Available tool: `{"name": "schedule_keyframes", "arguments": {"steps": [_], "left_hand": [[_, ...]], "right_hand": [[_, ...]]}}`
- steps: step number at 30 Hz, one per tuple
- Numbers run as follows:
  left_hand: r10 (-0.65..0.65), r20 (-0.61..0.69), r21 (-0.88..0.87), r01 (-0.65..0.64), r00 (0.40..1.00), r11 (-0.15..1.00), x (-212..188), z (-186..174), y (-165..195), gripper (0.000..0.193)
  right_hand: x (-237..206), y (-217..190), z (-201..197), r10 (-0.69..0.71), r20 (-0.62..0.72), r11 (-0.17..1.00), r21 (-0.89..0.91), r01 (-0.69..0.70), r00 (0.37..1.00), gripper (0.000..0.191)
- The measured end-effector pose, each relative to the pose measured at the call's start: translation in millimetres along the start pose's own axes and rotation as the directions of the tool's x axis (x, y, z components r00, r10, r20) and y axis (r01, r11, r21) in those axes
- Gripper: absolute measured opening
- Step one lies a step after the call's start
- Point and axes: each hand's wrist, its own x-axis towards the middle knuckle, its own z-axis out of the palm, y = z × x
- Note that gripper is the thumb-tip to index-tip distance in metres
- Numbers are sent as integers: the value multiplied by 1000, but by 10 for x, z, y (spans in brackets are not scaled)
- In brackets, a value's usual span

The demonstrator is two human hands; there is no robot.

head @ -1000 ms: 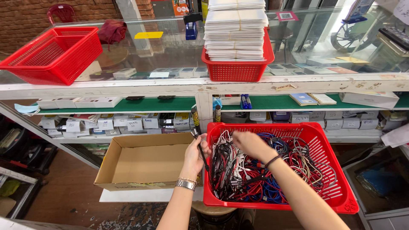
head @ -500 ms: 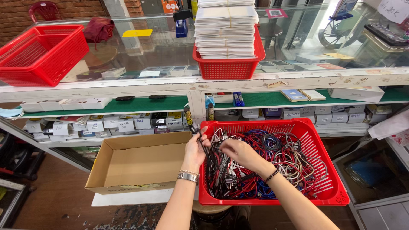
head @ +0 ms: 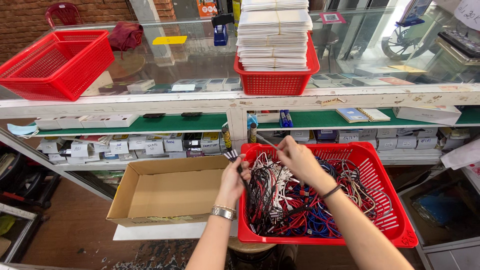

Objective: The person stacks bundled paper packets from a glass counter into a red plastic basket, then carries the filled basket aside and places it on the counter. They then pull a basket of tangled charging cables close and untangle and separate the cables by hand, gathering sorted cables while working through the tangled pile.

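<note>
L hand (head: 234, 176) closed round a bunch of dark cables (head: 248, 187), plug ends sticking up above the fist, at the left rim of the red basket (head: 385, 200). R hand (head: 298, 159) over the basket's back half, fingers pinched on a thin white cable (head: 263, 142) pulled up toward the back rim. Basket full of tangled cables (head: 310, 210): black, white, red, blue. Metal watch on L wrist, dark band on R wrist. Open cardboard box (head: 165, 192) just beside basket on the left, touching it. Behind: glass counter (head: 165, 60) w/ green shelves, another red basket (head: 276, 75) stacked w/ white packets on top, a further red basket (head: 55, 62) far left
</note>
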Motion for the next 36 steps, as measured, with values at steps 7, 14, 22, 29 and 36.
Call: {"name": "schedule_keyframes", "arguments": {"steps": [7,14,22,29,36], "left_hand": [[84,-83,175,-69,993,982,106,173,-184,22],[-31,-32,39,33,999,999,16,-142,212,25],[-190,175,-125,213,966,969,-41,-192,264,22],[-214,129,-202,237,968,950,46,-82,146,24],[-245,134,-255,272,960,928,59,-7,134,27]], "right_hand": [[-296,-327,572,-163,13,985,61,162,986,25],[-152,256,502,-285,359,896,-229,380,889,4],[-17,422,504,-225,451,793,-430,431,864,5],[13,320,457,-302,556,804,-288,521,774,24],[-118,455,528,-380,492,778,-287,558,783,8]]}}
